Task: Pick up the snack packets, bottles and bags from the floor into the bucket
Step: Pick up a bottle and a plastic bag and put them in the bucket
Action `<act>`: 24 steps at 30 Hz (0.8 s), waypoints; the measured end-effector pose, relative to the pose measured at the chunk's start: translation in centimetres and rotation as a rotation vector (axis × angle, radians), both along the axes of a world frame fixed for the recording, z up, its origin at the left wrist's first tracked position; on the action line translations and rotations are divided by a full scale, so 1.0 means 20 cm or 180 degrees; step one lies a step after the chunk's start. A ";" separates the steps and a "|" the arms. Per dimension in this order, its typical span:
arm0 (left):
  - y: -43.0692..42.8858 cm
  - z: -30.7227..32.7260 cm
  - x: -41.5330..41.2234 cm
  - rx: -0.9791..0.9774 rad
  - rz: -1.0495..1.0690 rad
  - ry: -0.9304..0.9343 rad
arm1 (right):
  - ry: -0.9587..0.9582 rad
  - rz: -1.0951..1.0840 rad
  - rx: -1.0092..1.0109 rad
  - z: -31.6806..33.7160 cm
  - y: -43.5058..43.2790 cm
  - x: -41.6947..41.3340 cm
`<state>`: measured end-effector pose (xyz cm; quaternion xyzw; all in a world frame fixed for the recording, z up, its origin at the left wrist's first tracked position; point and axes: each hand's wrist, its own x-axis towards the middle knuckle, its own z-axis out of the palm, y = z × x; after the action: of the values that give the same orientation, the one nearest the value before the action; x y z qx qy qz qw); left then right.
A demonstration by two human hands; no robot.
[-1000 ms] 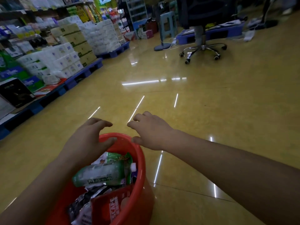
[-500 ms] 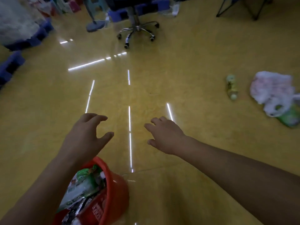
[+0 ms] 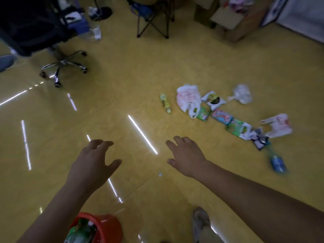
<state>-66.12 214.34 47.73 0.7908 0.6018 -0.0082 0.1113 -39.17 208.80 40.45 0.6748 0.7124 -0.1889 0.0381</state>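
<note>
The red bucket (image 3: 107, 225), holding packets and a bottle, sits on the floor at the bottom left, below my left arm. My left hand (image 3: 93, 162) and my right hand (image 3: 187, 155) hover over the yellow floor, fingers loosely spread and holding nothing. Litter lies to the right: a yellow-green bottle (image 3: 165, 103), a white-pink plastic bag (image 3: 188, 99), several snack packets such as a pink one (image 3: 221, 116) and a green one (image 3: 235, 127), a second bag (image 3: 278, 126), a crumpled white bag (image 3: 242, 93) and a blue bottle (image 3: 277, 162).
An office chair (image 3: 64, 62) stands at the upper left, and a folding chair (image 3: 154, 20) at the top middle. Cardboard boxes (image 3: 229, 23) are at the top right. My shoe (image 3: 200, 220) shows at the bottom.
The view has swung right and downward. More litter has come into sight, and the bucket has slid toward the bottom edge. Both hands stay empty and spread.
</note>
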 end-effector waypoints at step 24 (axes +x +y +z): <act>-0.50 0.63 1.64 -0.0494 -0.1446 -0.0072 | -0.0237 -0.2192 -0.0934 0.69 -1.44 1.53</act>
<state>-33.23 204.36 60.27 0.8950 0.4047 -0.0704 0.1738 -8.50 179.97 54.21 0.8686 0.4072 -0.2660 0.0944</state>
